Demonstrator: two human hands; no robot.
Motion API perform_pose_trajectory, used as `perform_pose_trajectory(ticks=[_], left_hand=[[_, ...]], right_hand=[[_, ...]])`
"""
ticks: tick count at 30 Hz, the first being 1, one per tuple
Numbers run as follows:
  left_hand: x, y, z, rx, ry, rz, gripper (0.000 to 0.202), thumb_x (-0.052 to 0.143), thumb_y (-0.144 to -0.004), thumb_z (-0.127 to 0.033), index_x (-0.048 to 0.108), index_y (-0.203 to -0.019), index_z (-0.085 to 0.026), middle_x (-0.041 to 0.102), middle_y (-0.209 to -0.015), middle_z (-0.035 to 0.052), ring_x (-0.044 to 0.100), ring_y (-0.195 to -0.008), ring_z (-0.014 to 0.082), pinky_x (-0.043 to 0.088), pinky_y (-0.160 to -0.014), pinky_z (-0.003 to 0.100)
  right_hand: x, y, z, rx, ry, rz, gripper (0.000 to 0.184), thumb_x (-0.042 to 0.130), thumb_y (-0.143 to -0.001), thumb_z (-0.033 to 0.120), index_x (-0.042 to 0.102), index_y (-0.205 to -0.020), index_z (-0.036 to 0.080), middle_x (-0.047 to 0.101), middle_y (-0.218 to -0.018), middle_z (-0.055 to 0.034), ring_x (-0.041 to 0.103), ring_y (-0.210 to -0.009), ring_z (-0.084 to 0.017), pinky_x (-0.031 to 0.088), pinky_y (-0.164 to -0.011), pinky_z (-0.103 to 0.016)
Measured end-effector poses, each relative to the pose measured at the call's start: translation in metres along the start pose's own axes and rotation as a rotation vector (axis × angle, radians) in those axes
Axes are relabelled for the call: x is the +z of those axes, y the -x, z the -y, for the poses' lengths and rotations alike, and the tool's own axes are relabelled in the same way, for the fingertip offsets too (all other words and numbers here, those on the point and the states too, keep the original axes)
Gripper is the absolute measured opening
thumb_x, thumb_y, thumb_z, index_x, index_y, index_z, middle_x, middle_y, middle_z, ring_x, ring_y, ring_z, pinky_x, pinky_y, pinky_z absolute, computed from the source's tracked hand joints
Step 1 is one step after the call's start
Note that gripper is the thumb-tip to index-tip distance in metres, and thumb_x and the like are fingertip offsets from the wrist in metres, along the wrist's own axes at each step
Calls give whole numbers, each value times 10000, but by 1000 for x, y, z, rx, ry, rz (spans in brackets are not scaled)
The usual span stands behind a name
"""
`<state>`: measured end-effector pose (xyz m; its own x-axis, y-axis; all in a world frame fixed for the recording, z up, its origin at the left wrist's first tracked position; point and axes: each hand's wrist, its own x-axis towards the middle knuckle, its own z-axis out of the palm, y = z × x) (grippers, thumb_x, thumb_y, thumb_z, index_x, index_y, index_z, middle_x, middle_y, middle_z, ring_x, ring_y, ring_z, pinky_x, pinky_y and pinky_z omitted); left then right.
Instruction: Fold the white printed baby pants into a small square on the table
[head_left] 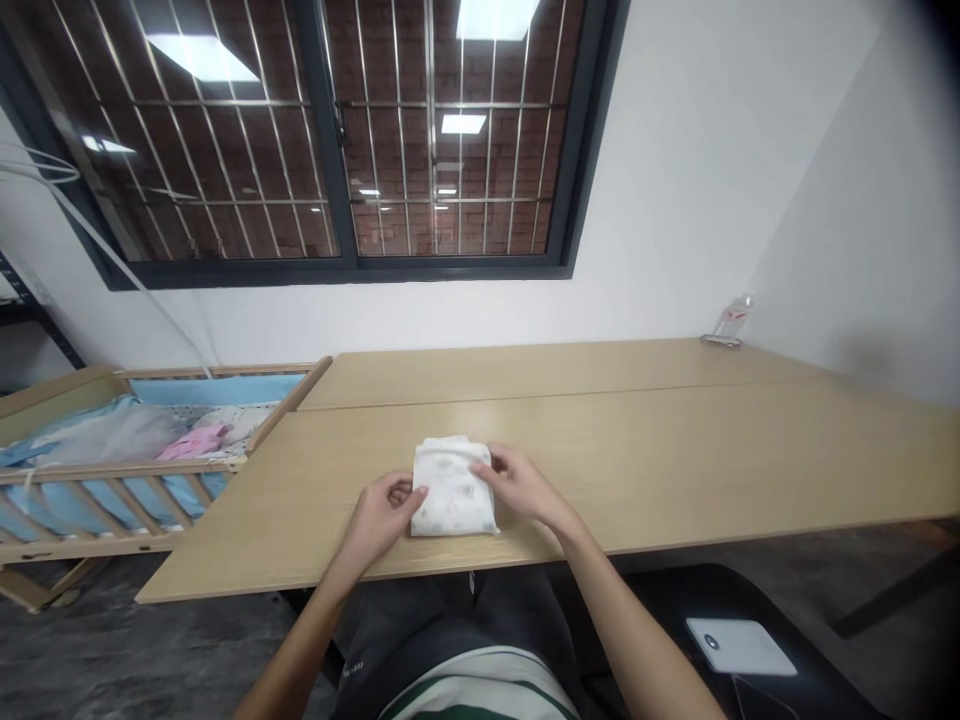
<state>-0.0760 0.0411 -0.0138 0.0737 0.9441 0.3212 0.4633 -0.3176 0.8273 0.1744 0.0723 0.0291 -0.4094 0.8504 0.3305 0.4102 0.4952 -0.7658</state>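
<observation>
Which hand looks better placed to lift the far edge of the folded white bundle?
Probably the right hand: its thumb lies over the upper right part of the folded white bundle, nearer the far edge. The left hand sits lower in view, its thumb at the left side.

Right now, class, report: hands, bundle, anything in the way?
Left hand, right hand touching bundle at opposite sides. Bundle folded, on table. Bottle well clear.

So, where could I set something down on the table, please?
Bare tabletop stretches from the folded white item toward the bottle, and behind the item to the wall. It's crowded around the item, between the left hand and right hand.
</observation>
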Motion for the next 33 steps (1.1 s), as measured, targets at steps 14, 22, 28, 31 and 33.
perform_pose_trajectory(ticks=[14, 22, 28, 31, 33], left_hand=[[46, 8, -7, 56, -600, -70, 404, 534, -940, -378, 601, -1265, -146, 663, -1237, 170, 598, -1173, 320, 443, -1008, 440], [100, 81, 9, 285, -875, -101, 575, 489, -951, -539, 596, -1376, -168, 581, -1397, 208, 496, -1300, 430, 415, -1034, 586], [109, 84, 18, 258, -843, -131, 614, 538, -912, -575, 622, -1362, -165, 588, -1367, 239, 485, -1288, 473, 341, -1073, 677], [109, 83, 16, 283, -832, -128, 602, 539, -912, -560, 592, -1397, -207, 563, -1403, 228, 443, -1330, 489, 354, -1052, 697], [108, 82, 16, 286, -847, -139, 618, 548, -911, -543, 547, -1442, -227, 525, -1453, 222, 404, -1363, 502, 369, -1032, 704]], right_hand=[[34, -59, -74, 116, 420, -165, 367, 523, -970, 320, 571, -1278, 127, 604, -1261, -176, 585, -1164, -245, 448, -996, -365], [62, -28, 6, -351, 308, 506, 571, 410, -1034, 529, 386, -1553, 289, 265, -1661, -64, 289, -1507, -248, 262, -1204, -384], [77, -20, -12, -255, 276, 635, 535, 336, -1056, 535, 365, -1558, 352, 274, -1651, 8, 214, -1536, -202, 125, -1254, -381], [72, -33, -31, -217, 325, 626, 553, 318, -1056, 547, 341, -1568, 341, 234, -1661, 6, 163, -1549, -202, 82, -1259, -407], [68, -46, -43, -202, 362, 598, 560, 333, -1050, 554, 346, -1567, 337, 230, -1663, 3, 151, -1551, -210, 71, -1260, -422]])
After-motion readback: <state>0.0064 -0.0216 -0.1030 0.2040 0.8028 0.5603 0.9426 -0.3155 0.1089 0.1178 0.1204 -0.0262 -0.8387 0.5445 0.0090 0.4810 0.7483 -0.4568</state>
